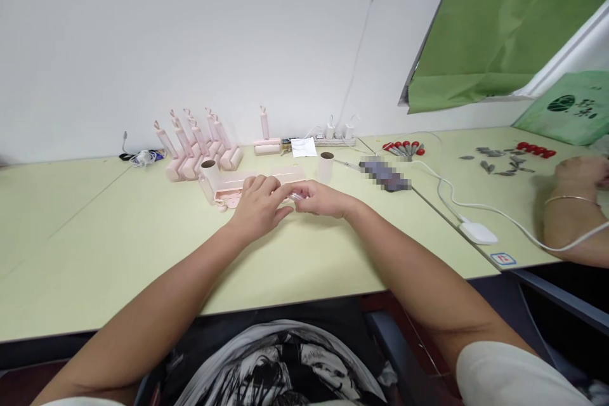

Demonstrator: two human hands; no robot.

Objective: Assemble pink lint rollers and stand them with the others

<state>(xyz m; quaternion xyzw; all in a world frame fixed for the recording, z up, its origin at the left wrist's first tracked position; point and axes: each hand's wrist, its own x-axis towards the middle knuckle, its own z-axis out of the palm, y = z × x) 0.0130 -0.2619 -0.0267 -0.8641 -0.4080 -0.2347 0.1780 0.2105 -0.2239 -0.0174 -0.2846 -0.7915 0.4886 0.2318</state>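
In front of me lie pale pink lint roller parts: a long cover (288,173), and an open pink part (228,198) with small pieces around it. My left hand (259,206) rests over these parts, palm down, thumb spread away and index finger reaching to my right fingertips. My right hand (320,198) is closed in a pinch on a small pale piece (295,196), mostly hidden by the fingers. Behind the hands stand two adhesive paper rolls with brown cores, one on the left (210,172) and one on the right (326,168).
Several pink lint rollers (190,149) stand at the back left, with another (266,139) near the wall. A power strip (337,139), a blurred phone (385,174) and a white cable (476,206) lie to the right. A co-worker's arm (573,216) rests beside red-handled tools (535,150).
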